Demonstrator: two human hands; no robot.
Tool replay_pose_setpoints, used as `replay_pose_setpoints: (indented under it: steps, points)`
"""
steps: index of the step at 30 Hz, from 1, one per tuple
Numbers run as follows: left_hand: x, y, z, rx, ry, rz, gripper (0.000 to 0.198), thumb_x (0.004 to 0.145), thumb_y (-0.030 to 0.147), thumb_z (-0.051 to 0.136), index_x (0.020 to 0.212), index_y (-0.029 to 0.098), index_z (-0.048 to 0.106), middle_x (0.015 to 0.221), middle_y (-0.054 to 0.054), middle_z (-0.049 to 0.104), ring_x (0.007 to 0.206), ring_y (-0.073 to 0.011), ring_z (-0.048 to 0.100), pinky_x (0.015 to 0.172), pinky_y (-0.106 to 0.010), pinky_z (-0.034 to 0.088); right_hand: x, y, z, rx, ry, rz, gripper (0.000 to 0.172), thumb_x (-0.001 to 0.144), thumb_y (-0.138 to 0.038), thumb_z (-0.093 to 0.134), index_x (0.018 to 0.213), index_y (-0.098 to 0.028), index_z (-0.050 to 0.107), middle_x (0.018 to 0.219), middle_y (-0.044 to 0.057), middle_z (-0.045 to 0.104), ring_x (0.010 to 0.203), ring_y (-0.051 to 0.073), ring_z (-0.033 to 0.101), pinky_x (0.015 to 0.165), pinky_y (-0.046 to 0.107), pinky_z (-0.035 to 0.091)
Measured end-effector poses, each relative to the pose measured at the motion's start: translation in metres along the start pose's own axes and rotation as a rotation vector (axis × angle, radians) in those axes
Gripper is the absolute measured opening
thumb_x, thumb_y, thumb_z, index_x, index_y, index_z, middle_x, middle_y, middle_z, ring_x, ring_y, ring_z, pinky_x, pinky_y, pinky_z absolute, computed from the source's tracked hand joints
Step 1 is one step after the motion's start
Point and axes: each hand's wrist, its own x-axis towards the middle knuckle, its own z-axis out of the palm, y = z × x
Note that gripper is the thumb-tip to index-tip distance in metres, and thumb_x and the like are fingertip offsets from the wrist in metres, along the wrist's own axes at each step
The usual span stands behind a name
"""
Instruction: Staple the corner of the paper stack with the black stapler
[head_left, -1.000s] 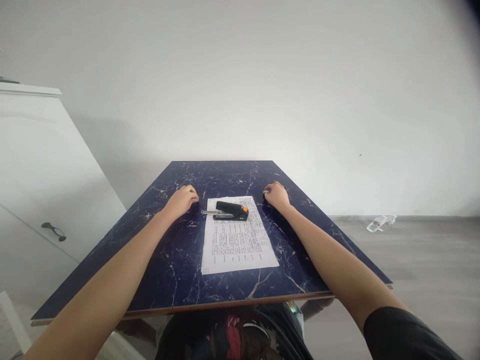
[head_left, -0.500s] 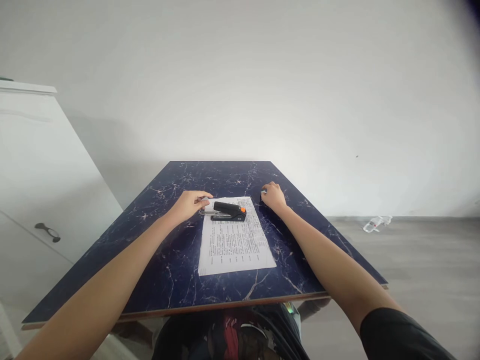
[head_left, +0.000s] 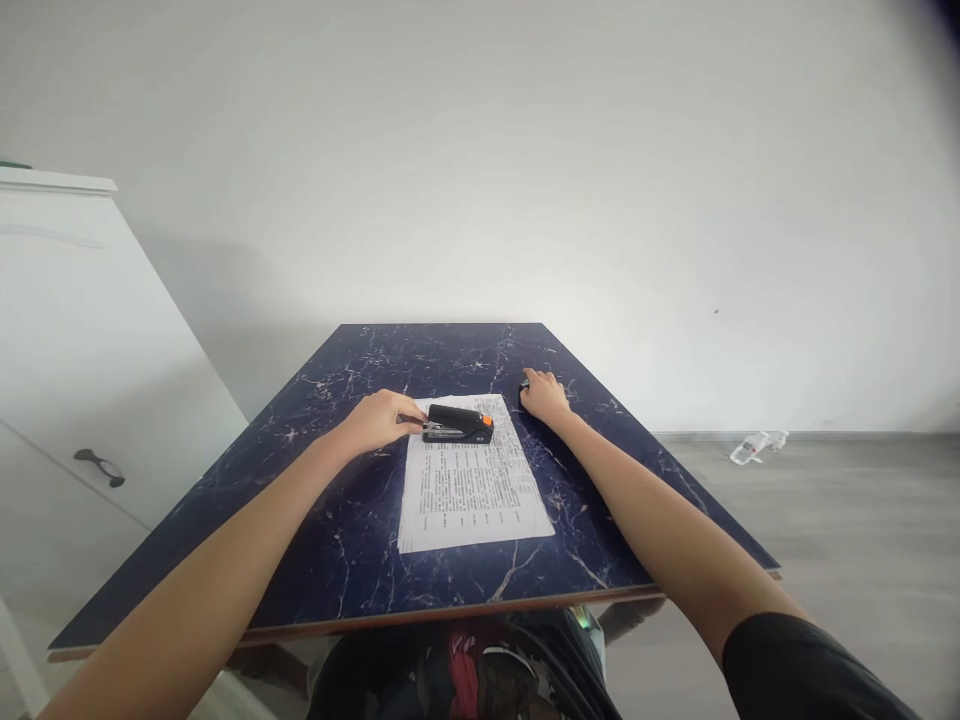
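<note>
A black stapler (head_left: 459,424) with an orange patch at its right end lies on a printed sheet of paper (head_left: 476,500). My left hand (head_left: 382,420) is at the stapler's left end, thumb and fingers closed around its metal tray. Whether a small piece is also between those fingertips is hidden. To the right of the paper, my right hand (head_left: 545,396) rests on the table, fingers curled over a small dark object (head_left: 523,387) with a light spot. Most of that object is covered by the hand, so its kind does not show.
The dark blue marbled table (head_left: 337,570) has its near edge against my body and its far edge by a white wall (head_left: 525,180). A white cabinet (head_left: 90,320) with a dark handle stands at left. On the floor at right lies a clear plastic item (head_left: 757,447).
My left hand has moved slightly right and down, from above the stapler's protruding tray onto it. My right hand stays nearly in place, its fingers shifted a little over the dark object.
</note>
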Motion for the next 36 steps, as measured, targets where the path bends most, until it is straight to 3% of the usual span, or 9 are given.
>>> replay_pose_setpoints:
  steps: [4, 14, 20, 24, 28, 30, 32, 36]
  points:
    - [0.001, -0.003, 0.003, -0.020, 0.057, -0.066, 0.017, 0.078, 0.036, 0.074, 0.092, 0.033, 0.084, 0.094, -0.002, 0.080, 0.081, -0.0236, 0.071, 0.066, -0.031, 0.051, -0.001, -0.001, 0.000, -0.003, -0.006, 0.004, 0.050, 0.090, -0.016, 0.045, 0.139, -0.014, 0.056, 0.133, 0.019, 0.063, 0.126, 0.036, 0.049, 0.102, 0.051, 0.043]
    - [0.003, 0.001, 0.004, -0.043, 0.000, -0.131, 0.020, 0.077, 0.033, 0.078, 0.096, 0.032, 0.083, 0.091, -0.002, 0.081, 0.083, -0.0254, 0.074, 0.069, -0.032, 0.053, -0.001, -0.001, 0.000, 0.000, -0.014, 0.006, 0.042, 0.090, -0.016, 0.045, 0.129, -0.016, 0.062, 0.131, 0.018, 0.063, 0.125, 0.035, 0.049, 0.101, 0.050, 0.043]
    - [0.003, -0.002, 0.004, -0.018, -0.029, -0.086, 0.018, 0.079, 0.033, 0.076, 0.096, 0.034, 0.083, 0.097, -0.002, 0.081, 0.086, -0.0253, 0.074, 0.070, -0.032, 0.053, -0.003, -0.003, -0.004, 0.013, -0.008, 0.010, 0.039, 0.089, -0.015, 0.048, 0.124, -0.016, 0.064, 0.128, 0.018, 0.064, 0.122, 0.035, 0.051, 0.099, 0.050, 0.044]
    - [0.002, -0.006, 0.004, -0.029, -0.058, -0.038, 0.026, 0.079, 0.033, 0.076, 0.104, 0.032, 0.081, 0.099, -0.004, 0.080, 0.089, -0.0256, 0.075, 0.075, -0.034, 0.055, -0.006, -0.010, -0.009, 0.032, 0.063, 0.000, 0.041, 0.089, -0.018, 0.051, 0.129, -0.016, 0.061, 0.136, 0.019, 0.060, 0.128, 0.036, 0.047, 0.101, 0.049, 0.044]
    - [-0.003, -0.015, -0.002, -0.191, -0.114, -0.025, 0.043, 0.078, 0.036, 0.078, 0.120, 0.030, 0.076, 0.110, -0.008, 0.079, 0.096, -0.0265, 0.075, 0.084, -0.038, 0.058, -0.016, -0.028, -0.023, 0.318, 0.125, -0.191, 0.027, 0.095, -0.027, 0.051, 0.113, -0.017, 0.068, 0.120, 0.012, 0.069, 0.116, 0.028, 0.058, 0.098, 0.040, 0.047]
    - [-0.005, -0.022, -0.007, -0.275, -0.142, -0.055, 0.050, 0.076, 0.035, 0.079, 0.125, 0.029, 0.074, 0.112, -0.010, 0.078, 0.098, -0.0268, 0.075, 0.086, -0.040, 0.059, -0.024, -0.040, -0.032, 0.537, 0.000, -0.343, 0.030, 0.099, -0.038, 0.048, 0.103, -0.018, 0.071, 0.108, 0.009, 0.073, 0.103, 0.024, 0.065, 0.091, 0.035, 0.051]
    - [-0.007, -0.030, -0.011, -0.324, -0.179, -0.075, 0.046, 0.076, 0.031, 0.078, 0.122, 0.029, 0.076, 0.113, -0.009, 0.078, 0.099, -0.0266, 0.075, 0.087, -0.040, 0.060, -0.034, -0.054, -0.039, 0.689, -0.152, -0.494, 0.037, 0.101, -0.047, 0.048, 0.103, -0.020, 0.072, 0.110, 0.007, 0.074, 0.100, 0.022, 0.067, 0.086, 0.033, 0.052]
    - [-0.009, -0.039, -0.013, -0.368, -0.163, -0.095, 0.032, 0.078, 0.026, 0.075, 0.109, 0.030, 0.081, 0.109, -0.006, 0.079, 0.096, -0.0254, 0.076, 0.088, -0.040, 0.061, -0.052, -0.080, -0.039, 0.690, -0.300, -0.694, 0.043, 0.088, -0.055, 0.070, 0.116, -0.022, 0.070, 0.114, 0.008, 0.072, 0.096, 0.022, 0.067, 0.077, 0.032, 0.051]
